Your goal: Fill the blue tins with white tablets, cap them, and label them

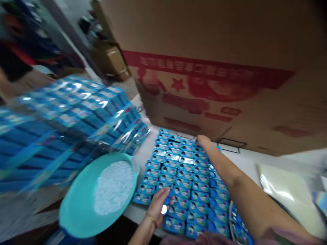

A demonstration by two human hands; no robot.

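Rows of small flat blue packs [183,183] cover the white table in front of me, many with a dark round spot and printing on top. My left hand [158,203] is over the near left part of the rows, its fingers curled around small round blue pieces [168,197]. A shiny whitish disc shows at that hand's palm side. My right hand [203,140] reaches to the far end of the rows, close to the big carton. Its fingers are bent down onto the packs there, and the fingertips are mostly hidden.
A large cardboard carton [217,44] with red print stands behind the rows. At left, a turquoise basin [76,204] holds small white pieces beside stacked, wrapped blue boxes [102,102]. A container of blue pieces [238,224] and a pale plastic bag [288,194] lie right. Another person is at upper left.
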